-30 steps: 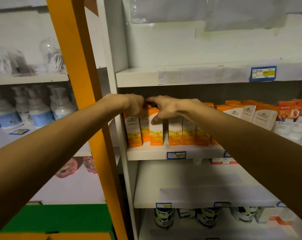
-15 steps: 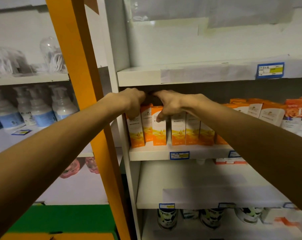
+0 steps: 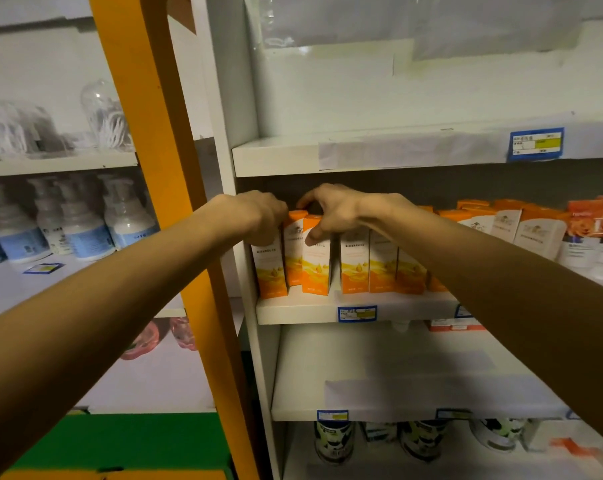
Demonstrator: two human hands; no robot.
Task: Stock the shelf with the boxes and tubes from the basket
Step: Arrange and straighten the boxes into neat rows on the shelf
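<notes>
Head view: both hands up at shelf [image 3: 327, 311]. Left hand [image 3: 258, 216] fingers curled on end box [image 3: 269, 268]. Right hand [image 3: 331, 213] pinches third box [image 3: 316, 261]. Boxes stand tight in row; hard push could tip neighbours off edge. Basket not seen.

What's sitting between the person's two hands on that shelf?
In the head view, the tops of two upright orange boxes stand between the left hand and the right hand; both hands grip boxes in that row.
</notes>
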